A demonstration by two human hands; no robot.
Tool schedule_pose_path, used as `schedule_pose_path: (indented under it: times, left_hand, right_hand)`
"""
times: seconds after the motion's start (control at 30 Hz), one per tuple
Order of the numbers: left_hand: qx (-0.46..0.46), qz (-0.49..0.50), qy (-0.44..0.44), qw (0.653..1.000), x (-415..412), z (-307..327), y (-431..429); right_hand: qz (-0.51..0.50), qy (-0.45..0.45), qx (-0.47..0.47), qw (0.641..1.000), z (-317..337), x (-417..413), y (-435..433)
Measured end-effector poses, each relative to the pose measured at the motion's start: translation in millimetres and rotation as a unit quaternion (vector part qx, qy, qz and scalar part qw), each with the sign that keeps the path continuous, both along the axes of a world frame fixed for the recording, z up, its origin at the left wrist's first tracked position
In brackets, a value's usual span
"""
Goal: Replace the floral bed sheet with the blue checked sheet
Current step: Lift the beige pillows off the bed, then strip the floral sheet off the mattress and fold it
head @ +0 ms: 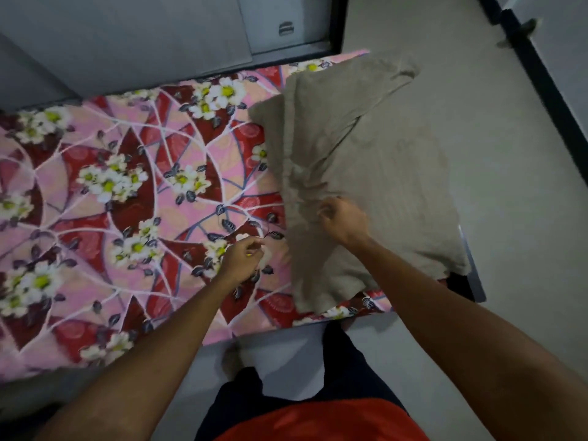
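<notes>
Fingers (pixel 325 212) of the right hand (pixel 342 219) are being curled into the beige pillow (pixel 375 154) on the spread floral bed sheet (pixel 127 192), over which the left hand (pixel 243 257) is being held with fingers curled, any hold not being shown.

This is looking like a bedroom in a home. A bed (pixel 474 275) is stretching out beneath both hands, with a floral sheet (pixel 127 192) spreading away to the left of the left hand (pixel 243 259) and a beige pillow (pixel 366 160) lying under the right hand (pixel 342 219). Pale floor (pixel 493 138) is running off to the right of the right hand, and far beyond it a dark-edged door (pixel 563 43) is showing a handle (pixel 521 30) (rather blurred).
</notes>
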State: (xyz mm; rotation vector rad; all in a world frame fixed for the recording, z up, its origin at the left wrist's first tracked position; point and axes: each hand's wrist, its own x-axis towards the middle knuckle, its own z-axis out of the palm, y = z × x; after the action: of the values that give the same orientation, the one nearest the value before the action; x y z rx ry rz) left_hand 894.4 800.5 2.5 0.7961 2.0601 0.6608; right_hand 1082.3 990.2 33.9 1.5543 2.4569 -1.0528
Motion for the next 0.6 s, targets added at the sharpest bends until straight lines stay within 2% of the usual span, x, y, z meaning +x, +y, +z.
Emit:
schedule_pose_path:
  times: [0.17,0.37,0.6]
  left_hand:
    - [-0.013,0.088,0.009,0.996,-54.0,-7.8,-138.2]
    - [-0.021,0.207,0.013,0.978,-143.0,-32.1,-345.6]
    - [-0.064,0.327,-0.003,0.943,-218.3,-20.7,-572.4]
  right_hand:
    - [0.048,0.013,-0.083,0.995,-12.8,-68.9,-107.2]
    - [0.177,-0.018,-0.133,0.975,-34.5,-205.7,-292.2]
    - [0.364,-0.047,-0.18,0.913,-28.4,-378.4,-527.0]
